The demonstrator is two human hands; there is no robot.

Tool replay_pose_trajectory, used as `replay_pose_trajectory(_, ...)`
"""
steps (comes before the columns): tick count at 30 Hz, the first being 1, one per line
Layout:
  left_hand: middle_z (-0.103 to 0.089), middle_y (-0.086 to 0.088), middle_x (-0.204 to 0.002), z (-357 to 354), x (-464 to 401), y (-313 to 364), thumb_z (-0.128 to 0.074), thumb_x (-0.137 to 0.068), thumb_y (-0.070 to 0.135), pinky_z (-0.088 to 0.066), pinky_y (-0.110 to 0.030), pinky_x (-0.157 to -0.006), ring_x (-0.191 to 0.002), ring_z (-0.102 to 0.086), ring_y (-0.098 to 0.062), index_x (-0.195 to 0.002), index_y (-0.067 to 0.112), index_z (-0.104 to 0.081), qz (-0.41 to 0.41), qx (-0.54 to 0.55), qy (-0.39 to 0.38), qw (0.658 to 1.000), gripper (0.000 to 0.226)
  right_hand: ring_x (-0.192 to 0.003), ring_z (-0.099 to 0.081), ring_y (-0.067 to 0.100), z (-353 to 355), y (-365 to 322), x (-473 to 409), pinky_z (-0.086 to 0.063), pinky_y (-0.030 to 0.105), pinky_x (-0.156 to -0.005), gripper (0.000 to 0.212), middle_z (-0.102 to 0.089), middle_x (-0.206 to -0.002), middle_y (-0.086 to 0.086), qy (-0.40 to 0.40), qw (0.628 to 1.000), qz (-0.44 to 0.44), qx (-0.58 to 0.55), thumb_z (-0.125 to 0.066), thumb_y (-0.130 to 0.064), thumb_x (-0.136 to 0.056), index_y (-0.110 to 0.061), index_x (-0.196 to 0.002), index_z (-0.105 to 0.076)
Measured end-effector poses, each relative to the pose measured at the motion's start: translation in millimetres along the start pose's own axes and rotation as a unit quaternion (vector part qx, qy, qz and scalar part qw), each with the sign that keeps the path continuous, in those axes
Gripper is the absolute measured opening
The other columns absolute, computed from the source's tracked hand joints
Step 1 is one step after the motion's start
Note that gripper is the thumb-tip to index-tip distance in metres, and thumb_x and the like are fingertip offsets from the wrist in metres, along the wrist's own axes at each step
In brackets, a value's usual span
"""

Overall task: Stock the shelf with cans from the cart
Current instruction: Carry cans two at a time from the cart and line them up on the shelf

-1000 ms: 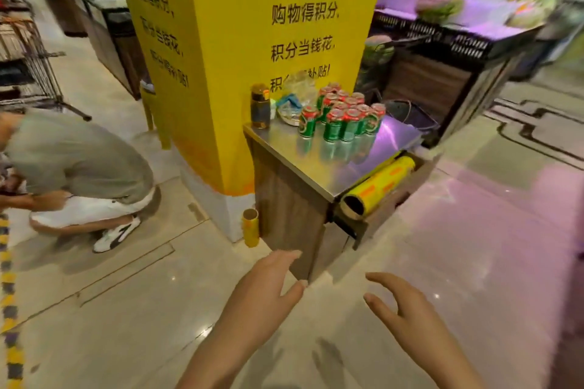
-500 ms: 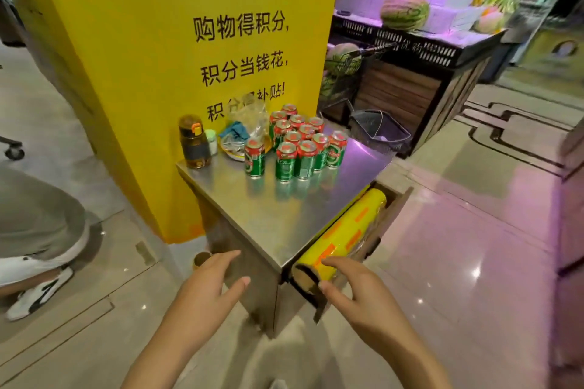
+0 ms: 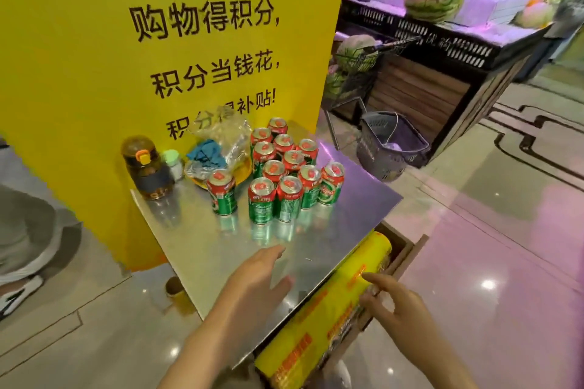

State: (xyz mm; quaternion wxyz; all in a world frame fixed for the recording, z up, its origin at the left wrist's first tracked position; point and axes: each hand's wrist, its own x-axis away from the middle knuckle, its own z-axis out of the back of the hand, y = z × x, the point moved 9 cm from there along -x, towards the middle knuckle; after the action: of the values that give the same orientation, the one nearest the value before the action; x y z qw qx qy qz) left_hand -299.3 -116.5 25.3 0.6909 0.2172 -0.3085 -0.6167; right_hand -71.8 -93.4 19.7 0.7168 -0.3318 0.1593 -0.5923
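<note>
Steel, brushed and shiny, tops the small counter (image 3: 357,199) that stands against the yellow pillar (image 3: 94,57). Green cans with red tops (image 3: 286,167) stand upright in a tight cluster toward the counter's far edge, packed side by side in rows, and one single can (image 3: 222,188) stands just apart on the cluster's left. Along the far left corner sit a dark bottle with an orange cap (image 3: 147,167), a small white container beside it, and a crumpled clear bag with a blue cloth (image 3: 218,148) on a plate. The person's left hand (image 3: 256,278) hovers over the near edge of the counter, fingers straight and loose, holding nothing. Their right hand (image 3: 395,303) is over the right edge, fingers spread and lightly bent, empty, with the fingertips at a yellow roll of film (image 3: 322,316) that lies in an open drawer under that edge. Past the counter, a grey basket (image 3: 392,148) sits on the floor.
</note>
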Motion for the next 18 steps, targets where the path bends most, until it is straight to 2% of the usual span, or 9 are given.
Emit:
replay_pose_trajectory(2, -0.039, 0.012, -0.145, -4.1, -22.6, 5.2, -0.052, -0.094, 0.034, -0.03, -0.017, -0.103, -0.13, -0.04, -0.005, -0.143, 0.026, -0.031, 0.012, 0.016, 0.022, 1.0, 0.054, -0.106, -0.055, 0.006, 4.6, 5.0, -38.1, -0.04, 0.021, -0.088, 0.034, -0.055, -0.122, -0.015, -0.031, 0.999, 0.01, 0.013, -0.057, -0.036, -0.09, -0.033, -0.123, -0.053)
replay_pose_trajectory(4, -0.043, 0.011, -0.142, -4.1, -42.1, 5.2, -0.054, -0.093, 0.036, -0.032, -0.016, -0.099, -0.127, -0.044, -0.006, -0.141, 0.025, -0.035, 0.037, 0.02, 0.049, 0.998, 0.053, -0.117, -0.051, 0.009, 10.7, 5.9, -79.9, -0.041, 0.026, -0.094, 0.038, -0.052, -0.126, -0.012, -0.057, 0.998, 0.029, 0.023, -0.058, -0.035, -0.09, -0.028, -0.126, -0.052)
replay_pose_trajectory(8, -0.046, 0.01, -0.14, -7.7, -72.4, -11.5, -0.057, -0.09, 0.038, -0.034, -0.02, -0.101, -0.125, -0.045, -0.007, -0.139, 0.026, -0.039, 0.12, 0.071, 0.094, 0.986, 0.054, -0.123, -0.046, 0.013, 21.7, 10.3, -158.9, -0.037, 0.024, -0.094, 0.047, -0.048, -0.129, -0.009, -0.086, 0.994, 0.059, 0.036, -0.06, -0.033, -0.089, -0.022, -0.133, -0.046)
replay_pose_trajectory(14, -0.046, 0.008, -0.139, -24.9, -112.7, -23.8, -0.065, -0.084, 0.035, -0.038, -0.025, -0.1, -0.125, -0.045, -0.012, -0.139, 0.022, -0.037, 0.232, 0.135, 0.178, 0.947, 0.063, -0.132, -0.039, 0.018, 11.2, 29.8, -251.3, -0.034, 0.034, -0.105, 0.073, -0.039, -0.145, -0.001, -0.155, 0.986, 0.058, -0.037, -0.071, -0.027, -0.081, -0.019, -0.143, -0.032)
replay_pose_trajectory(16, -0.045, 0.011, -0.133, -28.2, -128.1, -21.4, -0.069, -0.082, 0.033, -0.037, -0.022, -0.095, -0.123, -0.046, -0.013, -0.138, 0.023, -0.038, 0.249, 0.157, 0.215, 0.931, 0.065, -0.132, -0.038, 0.019, 6.3, 28.6, -274.6, -0.033, 0.032, -0.104, 0.077, -0.04, -0.144, 0.0, -0.171, 0.981, 0.071, -0.064, -0.075, -0.022, -0.078, -0.017, -0.142, -0.032)
replay_pose_trajectory(18, -0.047, 0.01, -0.131, -29.0, -143.1, -20.1, -0.073, -0.077, 0.033, -0.038, -0.024, -0.095, -0.123, -0.047, -0.014, -0.137, 0.025, -0.038, 0.251, 0.168, 0.258, 0.918, 0.07, -0.127, -0.041, 0.019, 3.4, 24.8, -291.3, -0.033, 0.029, -0.1, 0.072, -0.045, -0.135, -0.001, -0.18, 0.976, 0.088, -0.086, -0.077, -0.016, -0.075, -0.018, -0.134, -0.036)
